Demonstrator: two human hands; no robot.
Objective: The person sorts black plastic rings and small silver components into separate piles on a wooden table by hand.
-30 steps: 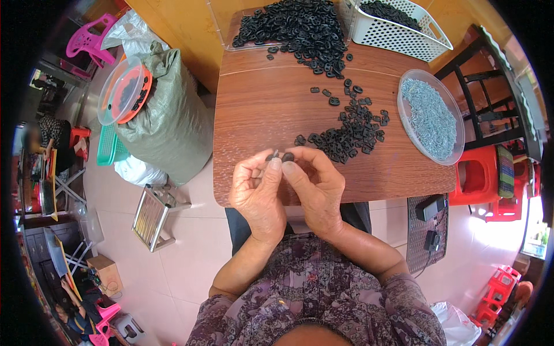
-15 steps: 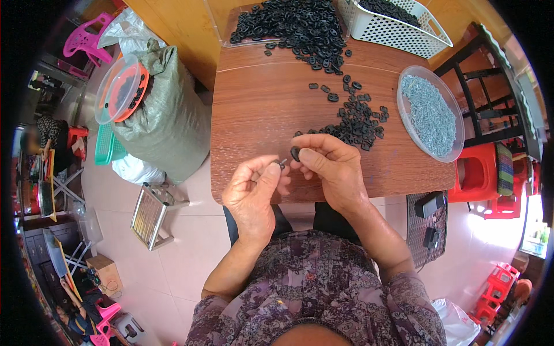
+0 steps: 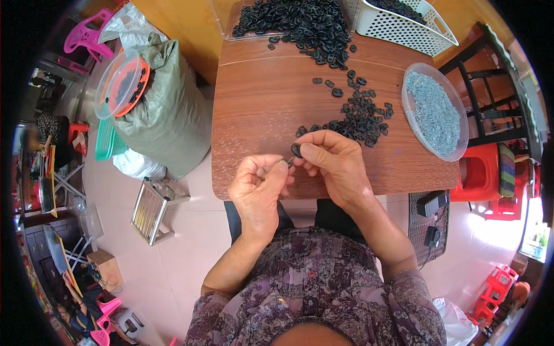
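Both hands meet above the near edge of the brown table. My left hand (image 3: 258, 190) is closed in a pinch on a small screw (image 3: 290, 162), its metal tip just showing between thumb and forefinger; the fingers hide the rest. My right hand (image 3: 334, 164) pinches a black oval plastic piece (image 3: 296, 150) between thumb and forefinger, its other fingers curled under. The screw and the oval piece are close together; whether they touch I cannot tell. Just beyond my right hand lies a loose pile of small black plastic pieces (image 3: 365, 115).
A large heap of black oval pieces (image 3: 294, 26) spills from a clear tray at the back. Beside it stands a white perforated basket (image 3: 398, 32). A round clear dish of silvery screws (image 3: 433, 112) sits at the right. A full green sack (image 3: 173, 109) stands left of the table (image 3: 248, 109).
My left hand has shifted slightly right and tilted, bringing the screw closer to the oval piece. My right hand keeps its pinch. The whole view has shifted a little.
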